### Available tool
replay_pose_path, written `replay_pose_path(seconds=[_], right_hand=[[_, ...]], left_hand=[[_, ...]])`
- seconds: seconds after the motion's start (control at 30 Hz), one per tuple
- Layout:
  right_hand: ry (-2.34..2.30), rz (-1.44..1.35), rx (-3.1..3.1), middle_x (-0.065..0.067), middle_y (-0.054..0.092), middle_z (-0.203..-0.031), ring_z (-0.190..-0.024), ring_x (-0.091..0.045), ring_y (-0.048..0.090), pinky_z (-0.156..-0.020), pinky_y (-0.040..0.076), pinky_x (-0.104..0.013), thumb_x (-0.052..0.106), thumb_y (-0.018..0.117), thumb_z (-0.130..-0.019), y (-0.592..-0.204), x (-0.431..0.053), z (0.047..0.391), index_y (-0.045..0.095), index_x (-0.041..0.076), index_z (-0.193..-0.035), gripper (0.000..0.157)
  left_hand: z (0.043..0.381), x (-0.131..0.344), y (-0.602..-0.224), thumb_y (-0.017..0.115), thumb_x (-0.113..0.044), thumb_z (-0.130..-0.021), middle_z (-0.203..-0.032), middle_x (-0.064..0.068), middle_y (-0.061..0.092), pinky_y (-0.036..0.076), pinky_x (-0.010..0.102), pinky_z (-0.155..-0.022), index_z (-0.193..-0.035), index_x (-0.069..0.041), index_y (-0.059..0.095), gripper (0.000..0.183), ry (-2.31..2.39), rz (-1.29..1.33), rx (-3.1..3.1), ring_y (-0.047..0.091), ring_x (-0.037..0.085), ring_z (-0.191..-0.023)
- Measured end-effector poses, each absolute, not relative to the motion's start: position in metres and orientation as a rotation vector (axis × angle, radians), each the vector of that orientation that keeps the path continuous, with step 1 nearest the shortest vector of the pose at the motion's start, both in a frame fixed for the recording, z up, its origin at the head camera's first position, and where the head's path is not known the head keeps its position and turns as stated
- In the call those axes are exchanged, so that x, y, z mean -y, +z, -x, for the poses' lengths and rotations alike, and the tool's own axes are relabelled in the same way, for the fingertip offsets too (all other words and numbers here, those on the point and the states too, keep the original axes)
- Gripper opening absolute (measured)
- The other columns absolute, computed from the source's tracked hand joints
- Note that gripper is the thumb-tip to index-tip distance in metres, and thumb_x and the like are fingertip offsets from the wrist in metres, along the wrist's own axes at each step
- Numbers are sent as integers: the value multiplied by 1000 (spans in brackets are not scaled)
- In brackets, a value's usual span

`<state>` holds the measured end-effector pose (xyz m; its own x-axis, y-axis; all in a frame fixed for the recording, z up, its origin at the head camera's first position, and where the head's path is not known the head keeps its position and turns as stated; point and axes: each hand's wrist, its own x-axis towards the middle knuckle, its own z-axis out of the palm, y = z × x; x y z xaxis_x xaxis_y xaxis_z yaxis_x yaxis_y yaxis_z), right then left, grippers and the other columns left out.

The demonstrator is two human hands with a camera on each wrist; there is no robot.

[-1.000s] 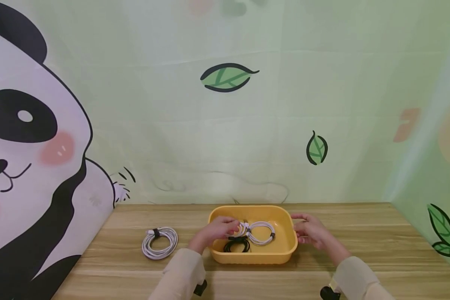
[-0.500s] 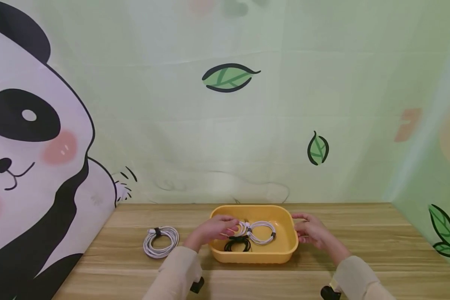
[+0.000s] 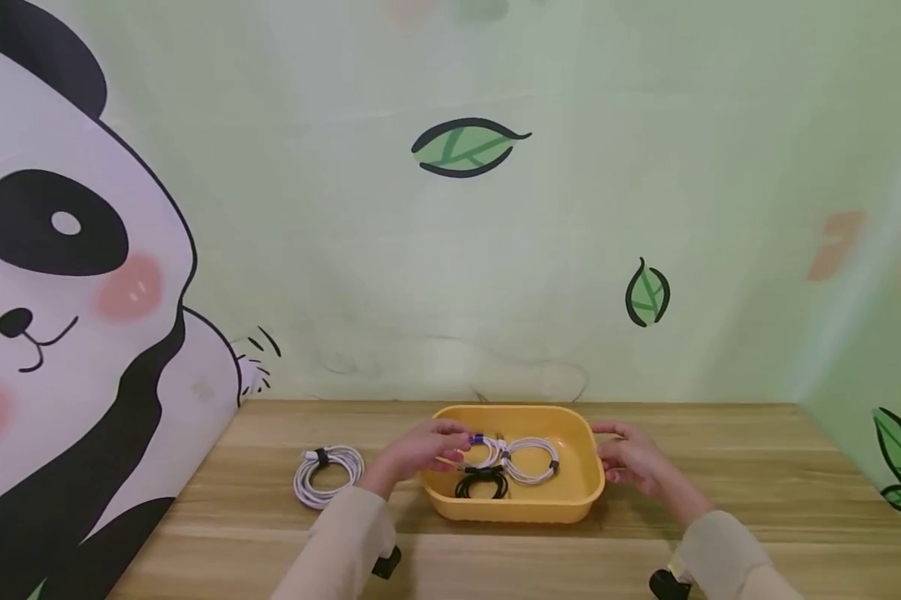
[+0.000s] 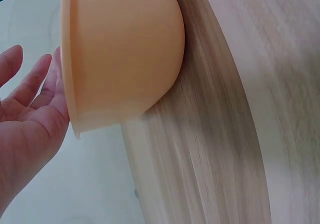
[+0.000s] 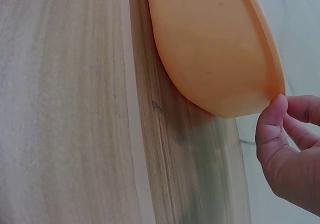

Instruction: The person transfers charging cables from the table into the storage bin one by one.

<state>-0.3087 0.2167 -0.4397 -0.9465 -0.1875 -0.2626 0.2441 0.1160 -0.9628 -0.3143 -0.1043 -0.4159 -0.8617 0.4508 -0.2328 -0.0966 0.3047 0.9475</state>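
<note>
A yellow plastic basket [image 3: 521, 512] stands on the wooden table. Inside it lie a coiled white cable [image 3: 533, 478] with black ties, a smaller white cable coil [image 3: 488, 457] with a blue band, and a coiled black cable [image 3: 483, 490]. My left hand [image 3: 423, 450] reaches over the left rim, fingers extended and loose, near the smaller white coil; it holds nothing visible. On the opposite side, my right hand [image 3: 638, 458] touches the rim with relaxed fingers and thumb, as the right wrist view also shows. Left of the basket, another coiled white cable [image 3: 352, 458] lies partly behind my left arm.
The wooden table [image 3: 758, 467] extends on both sides of the basket. A printed cloth backdrop [image 3: 345, 250] with a panda and leaves rises behind the table's back edge.
My left hand has drawn back leftward toward the basket's rim, and the smaller white coil with its blue band shows more. My right hand stays at the right rim; the head view shifts slightly.
</note>
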Motion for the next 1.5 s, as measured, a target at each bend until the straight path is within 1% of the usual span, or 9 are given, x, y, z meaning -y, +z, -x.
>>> replay_pose_path(seconds=[0.13,0.23,0.4,0.57,0.7,1.0,1.23,1.33,1.5], right_hand=[[-1872,-89,-2070,1,52,-65,-53,-7,48,-48,43,-18,1,49,-81,-445,-215,301,30,-3,-131,53],[-1874,-110,-2071,0,52,-67,-54,-7,48,-48,43,-18,0,48,-82,-448,-214,298,31,-2,-131,52],[-1845,-100,-2040,1,52,-66,-55,-7,49,-49,45,-18,0,47,-83,-444,-214,302,28,-1,-133,53],[-1885,-56,-2055,3,53,-64,-55,-6,50,-49,45,-17,1,47,-84,-426,-218,317,26,-2,-134,54],[-1868,-54,-2045,2,54,-64,-55,-7,50,-50,46,-18,2,48,-85,-420,-218,322,25,-1,-135,55],[-1855,-110,-2012,3,54,-62,-54,-7,50,-49,45,-17,0,47,-84,-433,-219,310,25,-1,-134,55],[-1842,-144,-1993,3,53,-62,-53,-6,50,-49,45,-17,-1,46,-85,-443,-220,298,26,-1,-134,53],[-1854,-157,-1985,4,53,-61,-53,-6,49,-48,44,-17,-1,45,-85,-442,-220,300,26,0,-134,53],[-1854,-160,-1996,4,52,-62,-54,-6,49,-50,44,-17,1,45,-86,-429,-219,313,26,2,-135,53]], left_hand=[[306,111,-424,48,-17,-90,-102,12,57,50,33,-73,-122,4,45,38,1591,-280,-2119,54,28,-91],[301,117,-427,50,-17,-89,-94,6,56,50,31,-71,-120,4,46,38,1604,-274,-2119,53,21,-83],[304,128,-421,49,-10,-88,-82,3,52,48,27,-64,-120,5,43,36,1604,-237,-2091,48,12,-69],[323,133,-402,50,-8,-87,-73,0,48,45,21,-57,-120,5,43,36,1642,-241,-2107,46,10,-62],[327,140,-397,49,-7,-88,-73,1,47,46,22,-59,-122,5,42,37,1616,-207,-2139,47,10,-62],[315,155,-410,49,-9,-88,-77,3,48,44,24,-62,-124,7,40,39,1606,-181,-2133,48,11,-63],[305,166,-422,49,-12,-89,-78,1,43,45,24,-63,-122,3,41,38,1553,-148,-2132,46,11,-66],[306,172,-420,49,-13,-89,-78,0,41,45,23,-65,-123,3,40,38,1529,-159,-2148,43,10,-68],[314,184,-406,48,-16,-90,-81,-2,42,45,24,-69,-124,3,39,40,1477,-171,-2229,42,9,-70]])
